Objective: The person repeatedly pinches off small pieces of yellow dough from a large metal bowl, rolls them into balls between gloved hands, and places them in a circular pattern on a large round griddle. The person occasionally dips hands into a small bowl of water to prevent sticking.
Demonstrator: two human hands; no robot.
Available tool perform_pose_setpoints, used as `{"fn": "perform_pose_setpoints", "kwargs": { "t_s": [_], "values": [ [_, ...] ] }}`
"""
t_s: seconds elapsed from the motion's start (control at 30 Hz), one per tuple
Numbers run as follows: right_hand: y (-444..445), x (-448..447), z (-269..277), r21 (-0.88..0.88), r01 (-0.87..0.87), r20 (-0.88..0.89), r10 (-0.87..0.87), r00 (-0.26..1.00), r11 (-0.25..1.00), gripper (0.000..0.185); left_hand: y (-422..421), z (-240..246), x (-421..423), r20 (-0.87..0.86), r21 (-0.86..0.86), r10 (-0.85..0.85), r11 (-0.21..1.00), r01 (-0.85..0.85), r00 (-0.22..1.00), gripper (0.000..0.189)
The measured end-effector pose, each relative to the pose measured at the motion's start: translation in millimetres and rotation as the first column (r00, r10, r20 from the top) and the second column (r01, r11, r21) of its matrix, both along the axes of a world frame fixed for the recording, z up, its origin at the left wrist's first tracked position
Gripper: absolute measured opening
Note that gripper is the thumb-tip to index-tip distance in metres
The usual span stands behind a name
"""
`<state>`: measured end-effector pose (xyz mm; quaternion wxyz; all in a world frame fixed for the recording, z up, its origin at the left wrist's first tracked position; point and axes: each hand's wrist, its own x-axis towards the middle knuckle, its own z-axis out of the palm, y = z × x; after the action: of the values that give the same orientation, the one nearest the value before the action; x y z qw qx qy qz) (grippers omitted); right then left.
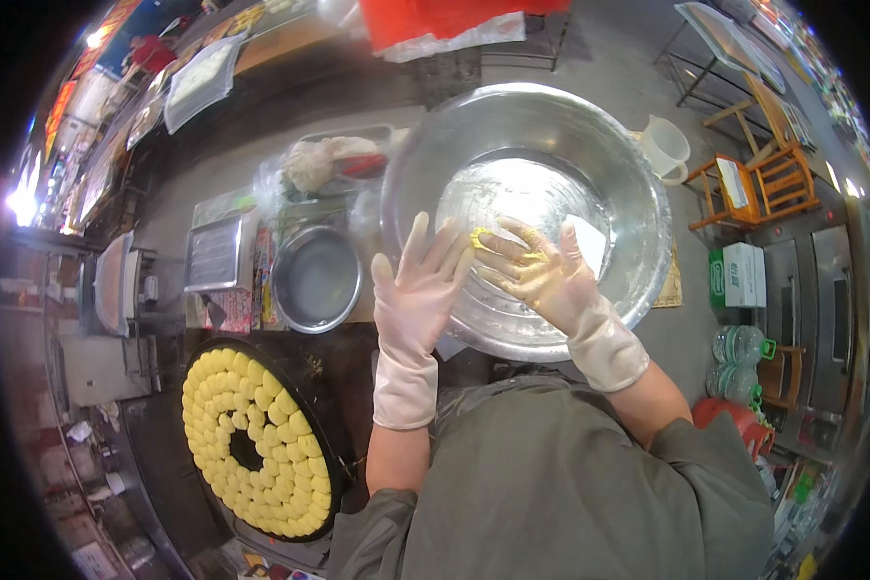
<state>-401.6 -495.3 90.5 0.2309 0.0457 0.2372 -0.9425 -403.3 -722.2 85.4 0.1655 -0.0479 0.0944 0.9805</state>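
Observation:
Both my hands wear whitish rubber gloves and are held over the near side of a large metal basin [522, 109]. My left hand [424, 293] has its fingers spread, palm down, and holds nothing. My right hand [540, 272] is also spread, with yellow dough [533, 255] smeared on its fingers. A small yellow lump [478, 238] clings near a right fingertip, close to the left fingers. In the basin, partly behind my right thumb, lies a flat white scraper-like piece [587, 243]. To my left, a round black pan [341, 464] carries rings of yellow dough balls [221, 384] around an open center.
Left of the basin stand a smaller round metal bowl [316, 279], a rectangular metal tray [216, 254] and a tray with plastic bags [319, 165]. A clear plastic jug [665, 148] adjoins the basin's right rim. Farther right are a wooden chair [757, 188] and large water bottles [739, 344].

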Motion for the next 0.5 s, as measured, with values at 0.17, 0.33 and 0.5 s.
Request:
{"fn": "perform_pose_setpoints", "kwargs": {
  "t_s": [0.17, 0.33, 0.5],
  "values": [
    [-32.7, 5.5, 21.7, 0.039, -0.157, -0.194, 0.161, 0.968, 0.987, 0.106, -11.0, -0.2, 7.8, -0.147, -0.216, 0.03, 0.975, -0.061, 0.989, 0.087],
    [-69.3, 5.9, 49.4, -0.002, -0.262, -0.245, 0.254, 0.936, 0.965, 0.109, -9.6, -5.0, 8.5, -0.243, -0.505, 0.015, 0.851, -0.14, 0.97, 0.079],
    [-49.9, -6.2, 44.1, -0.065, -0.248, -0.043, 0.246, 0.968, 0.967, 0.109, -29.8, -15.3, 4.2, -0.139, -0.718, 0.319, 0.62, -0.317, 0.938, 0.057]
  ]
}}
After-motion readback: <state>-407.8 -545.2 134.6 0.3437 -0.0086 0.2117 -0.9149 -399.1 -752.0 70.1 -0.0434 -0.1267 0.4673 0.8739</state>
